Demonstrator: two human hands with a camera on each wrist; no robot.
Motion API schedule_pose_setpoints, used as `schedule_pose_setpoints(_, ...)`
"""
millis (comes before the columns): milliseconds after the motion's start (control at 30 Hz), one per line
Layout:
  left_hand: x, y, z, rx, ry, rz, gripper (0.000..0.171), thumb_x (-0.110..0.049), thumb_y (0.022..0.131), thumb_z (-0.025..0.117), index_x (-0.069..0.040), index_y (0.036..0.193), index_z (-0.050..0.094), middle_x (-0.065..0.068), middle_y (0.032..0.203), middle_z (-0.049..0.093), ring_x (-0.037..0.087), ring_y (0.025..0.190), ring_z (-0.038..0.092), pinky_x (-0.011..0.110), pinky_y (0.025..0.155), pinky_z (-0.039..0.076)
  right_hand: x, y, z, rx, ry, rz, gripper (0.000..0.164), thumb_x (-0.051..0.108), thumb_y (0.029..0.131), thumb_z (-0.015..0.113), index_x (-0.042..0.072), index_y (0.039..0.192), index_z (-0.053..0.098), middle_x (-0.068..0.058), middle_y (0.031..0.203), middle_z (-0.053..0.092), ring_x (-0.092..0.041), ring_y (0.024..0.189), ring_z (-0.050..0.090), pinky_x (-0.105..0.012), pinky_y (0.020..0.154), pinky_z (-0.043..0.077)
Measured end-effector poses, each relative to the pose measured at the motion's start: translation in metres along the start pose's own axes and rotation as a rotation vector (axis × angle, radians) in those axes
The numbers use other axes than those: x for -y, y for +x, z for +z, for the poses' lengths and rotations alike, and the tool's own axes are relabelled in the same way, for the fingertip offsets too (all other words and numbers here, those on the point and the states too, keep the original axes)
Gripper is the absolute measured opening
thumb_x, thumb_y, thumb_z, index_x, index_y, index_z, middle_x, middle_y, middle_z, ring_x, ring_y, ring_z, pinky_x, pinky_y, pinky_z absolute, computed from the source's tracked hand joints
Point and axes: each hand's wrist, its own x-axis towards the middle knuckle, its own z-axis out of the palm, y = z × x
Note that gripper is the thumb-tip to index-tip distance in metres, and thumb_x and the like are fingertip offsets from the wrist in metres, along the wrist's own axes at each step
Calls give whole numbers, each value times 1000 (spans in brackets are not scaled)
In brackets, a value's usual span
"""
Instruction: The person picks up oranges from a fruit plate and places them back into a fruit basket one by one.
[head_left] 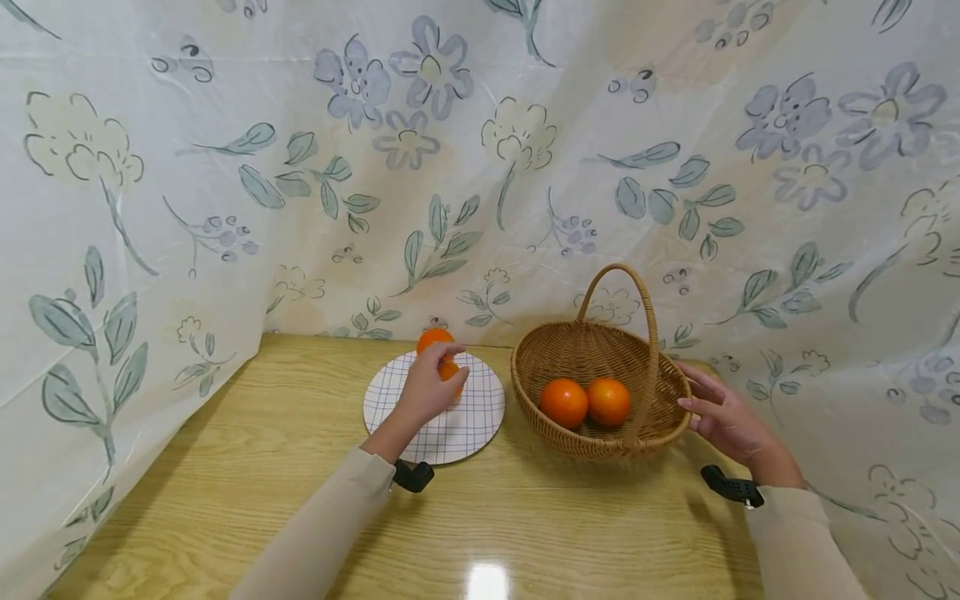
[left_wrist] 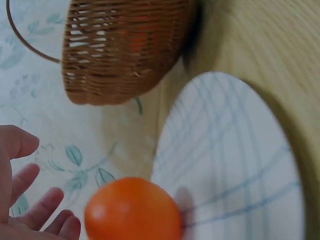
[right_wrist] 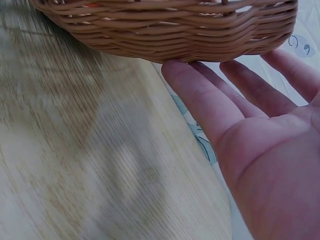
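Observation:
My left hand (head_left: 433, 382) is over a round white plate (head_left: 480, 429) with a blue check pattern, its fingers loosely bent. Two oranges are at the plate: one (head_left: 433, 338) by the far rim, the other (head_left: 448, 371) partly hidden behind the hand. In the left wrist view, a gap shows between the fingers (left_wrist: 42, 207) and one orange (left_wrist: 132, 210). On the right stands a wicker basket (head_left: 577, 446) with a tall handle and two oranges inside, one (head_left: 564, 403) beside the other (head_left: 609, 402). My right hand (head_left: 731, 421) touches the basket's right side with extended fingers and thumb.
Everything stands on a light wooden table (head_left: 277, 433). Floral cloth (head_left: 450, 192) hangs behind it and along both sides. The basket's arched handle (head_left: 647, 333) rises above its rim, and the basket stands close to the plate's right edge.

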Motion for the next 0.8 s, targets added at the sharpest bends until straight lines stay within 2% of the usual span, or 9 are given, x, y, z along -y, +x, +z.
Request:
schedule_pose_setpoints(133,10,-6,-3,-32,11,-25,40,-18,94,73,-8,132,63,13,139,57,35,127,55,52,107,49,0,0,0,0,-1,-2,67,-8,105,38,6,164,10,5,149,45,-9,127,60,-32,94,59)
schedule_pose_setpoints(267,18,-10,-6,-36,-21,-56,48,-20,92,75,-9,137,60,14,141,51,34,124,53,54,104,50,0,0,0,2,-1,-2,67,-8,105,38,5,164,9,5,149,45,-9,126,61,-32,94,59)
schedule_pose_setpoints(433,27,-10,-9,-4,-63,-114,57,-21,91,77,-11,143,55,14,143,46,34,126,52,55,106,49,0,0,0,8,-1,-7,66,-9,105,38,5,164,12,4,150,46,-10,127,61,-32,93,59)
schedule_pose_setpoints(600,33,-9,-14,46,-55,-160,66,-21,89,80,-13,148,50,15,148,41,34,128,47,53,106,48,1,-1,1,18,11,-20,65,-10,105,38,6,164,17,3,149,48,-11,126,61,-33,94,59)
schedule_pose_setpoints(800,44,-4,-20,90,-43,-181,73,-23,86,83,-15,150,48,18,151,39,37,130,45,53,107,45,3,-1,2,18,17,-20,66,-9,104,39,6,164,16,2,149,48,-13,126,62,-34,94,59)
